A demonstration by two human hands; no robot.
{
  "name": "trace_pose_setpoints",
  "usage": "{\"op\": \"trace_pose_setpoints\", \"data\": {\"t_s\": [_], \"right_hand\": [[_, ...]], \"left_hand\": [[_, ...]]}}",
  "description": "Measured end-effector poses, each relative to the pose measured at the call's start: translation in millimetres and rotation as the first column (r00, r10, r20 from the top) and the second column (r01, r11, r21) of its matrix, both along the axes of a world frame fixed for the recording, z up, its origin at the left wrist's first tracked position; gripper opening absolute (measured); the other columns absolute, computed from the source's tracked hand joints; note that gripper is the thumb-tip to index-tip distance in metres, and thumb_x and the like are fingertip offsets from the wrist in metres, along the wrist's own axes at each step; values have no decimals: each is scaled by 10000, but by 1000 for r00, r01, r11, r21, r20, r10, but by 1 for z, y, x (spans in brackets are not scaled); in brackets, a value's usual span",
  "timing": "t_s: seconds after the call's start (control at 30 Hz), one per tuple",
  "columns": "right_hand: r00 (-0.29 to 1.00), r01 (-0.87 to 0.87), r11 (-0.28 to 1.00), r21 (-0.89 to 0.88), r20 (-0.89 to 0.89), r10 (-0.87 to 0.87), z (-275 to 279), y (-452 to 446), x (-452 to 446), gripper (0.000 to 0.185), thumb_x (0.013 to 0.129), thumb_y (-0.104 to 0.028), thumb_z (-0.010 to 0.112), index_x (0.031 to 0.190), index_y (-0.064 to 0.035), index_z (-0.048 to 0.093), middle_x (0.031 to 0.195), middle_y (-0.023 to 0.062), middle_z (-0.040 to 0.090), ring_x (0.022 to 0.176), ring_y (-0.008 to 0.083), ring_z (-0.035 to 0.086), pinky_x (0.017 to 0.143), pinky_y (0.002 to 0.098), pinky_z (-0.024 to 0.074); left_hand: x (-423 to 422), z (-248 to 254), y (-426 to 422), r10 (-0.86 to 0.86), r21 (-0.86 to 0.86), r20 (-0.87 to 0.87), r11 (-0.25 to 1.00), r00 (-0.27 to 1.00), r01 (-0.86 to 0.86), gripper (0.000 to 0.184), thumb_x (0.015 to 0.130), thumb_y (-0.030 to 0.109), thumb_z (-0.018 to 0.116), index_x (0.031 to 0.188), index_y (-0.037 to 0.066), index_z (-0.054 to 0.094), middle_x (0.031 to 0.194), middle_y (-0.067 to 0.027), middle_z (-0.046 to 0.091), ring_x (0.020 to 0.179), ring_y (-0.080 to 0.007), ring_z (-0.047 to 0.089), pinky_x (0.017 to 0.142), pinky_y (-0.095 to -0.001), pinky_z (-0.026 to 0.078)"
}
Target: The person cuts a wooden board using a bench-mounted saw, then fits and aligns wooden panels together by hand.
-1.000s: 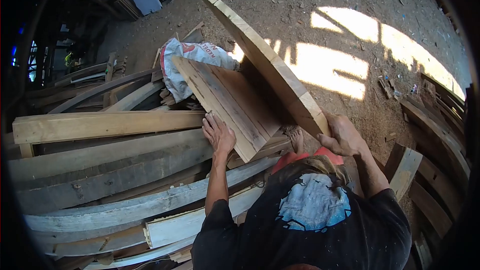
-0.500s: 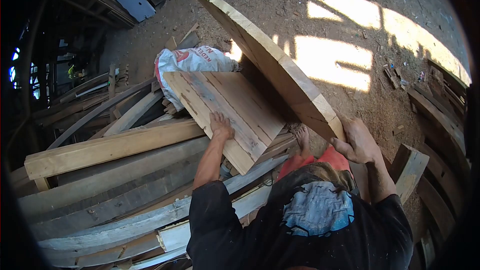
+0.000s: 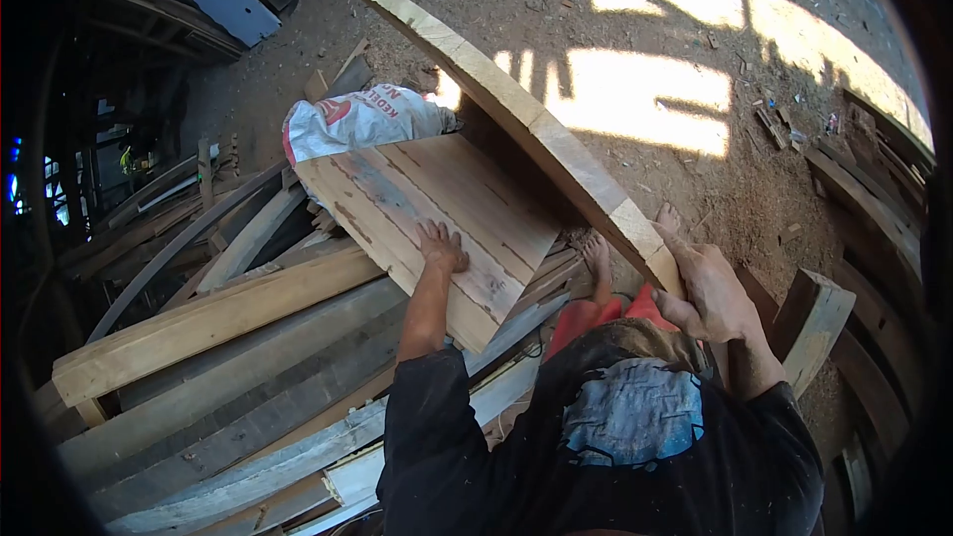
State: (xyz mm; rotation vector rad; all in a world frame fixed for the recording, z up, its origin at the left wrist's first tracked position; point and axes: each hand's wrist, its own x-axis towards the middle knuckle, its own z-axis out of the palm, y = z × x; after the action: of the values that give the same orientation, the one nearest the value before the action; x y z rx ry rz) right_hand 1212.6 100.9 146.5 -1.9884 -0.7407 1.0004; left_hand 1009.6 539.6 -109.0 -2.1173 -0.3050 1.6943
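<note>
Inward from the wooden panel's (image 3: 486,213) edge, the left hand (image 3: 442,249) had moved within 1 second onto its face, where it lay open, fingers spread. That panel slanted above stacked beams (image 3: 223,323), its far end by a printed sack (image 3: 367,122). Beside it, the right hand (image 3: 707,288) gripped the larger board's (image 3: 551,149) near end.

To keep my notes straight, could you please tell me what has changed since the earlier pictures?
The left hand has moved from the edge of the lower panel onto its broad face, which now shows more fully to the camera. The right hand stays gripping the near end of the long panel.
</note>
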Motion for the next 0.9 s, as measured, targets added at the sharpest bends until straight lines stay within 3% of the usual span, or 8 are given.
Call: {"op": "trace_pose_setpoints", "data": {"t_s": [0.2,0.4,0.5,0.6,0.7,0.8,0.83,0.9], "right_hand": [[999,47,995,88,-9,-46,-8,8,-5,821,688,-147,637,1433,102,401,1023,355,630,957,528,623,863,535,496],[999,36,998,55,-15,-35,-8,11,-8,830,690,-166,642,1440,95,399,952,335,637,915,517,628,820,531,495],[994,111,990,86,-36,-108,-18,8,-12,872,667,-299,665,1421,86,455,947,320,631,898,515,619,773,504,488],[988,98,981,165,-138,-76,-16,5,0,831,723,-252,666,1439,90,420,909,324,625,884,515,625,795,519,492],[979,119,968,223,-188,-78,-31,-10,16,839,784,-305,683,1455,112,399,986,330,647,955,479,665,867,458,505],[975,209,876,434,-164,-151,-59,-28,29,879,823,-347,705,1474,134,363,1131,329,654,1075,423,678,971,389,480],[930,306,867,392,-318,-184,-60,-36,35,920,818,-350,733,1467,173,342,1261,330,621,1172,389,651,1058,348,420],[899,383,852,356,-356,-255,-65,-49,47,927,794,-309,760,1447,204,349,1325,319,591,1239,359,604,1087,355,389]], "left_hand": [[-2,-53,-1,-48,-86,55,995,997,53,741,989,513,362,1616,138,239,1695,-105,162,1558,-402,69,1205,-658,30],[-2,-59,-3,-32,-52,71,998,997,36,755,989,498,377,1623,127,205,1696,-115,149,1557,-404,73,1222,-619,24],[-10,-69,-14,-41,2,100,999,994,41,769,992,500,380,1624,107,188,1695,-147,127,1554,-417,65,1221,-617,5],[-15,-61,-35,-32,-19,68,999,997,33,768,997,507,337,1623,91,179,1691,-175,113,1554,-423,45,1223,-615,11],[-18,-67,-53,-41,-98,-2,994,999,41,760,1003,514,301,1625,98,169,1692,-172,105,1555,-423,31,1224,-613,2],[-23,-86,-67,-55,-174,-46,984,997,46,740,1012,510,290,1628,118,171,1695,-166,96,1553,-430,18,1218,-622,-18],[-25,-93,-72,-52,-197,-57,980,997,40,732,1015,507,288,1629,125,172,1695,-166,92,1552,-435,13,1215,-627,-25],[-26,-107,-81,-55,-217,-82,976,995,36,724,1014,500,291,1631,141,169,1695,-165,91,1552,-436,11,1213,-631,-30]]}}
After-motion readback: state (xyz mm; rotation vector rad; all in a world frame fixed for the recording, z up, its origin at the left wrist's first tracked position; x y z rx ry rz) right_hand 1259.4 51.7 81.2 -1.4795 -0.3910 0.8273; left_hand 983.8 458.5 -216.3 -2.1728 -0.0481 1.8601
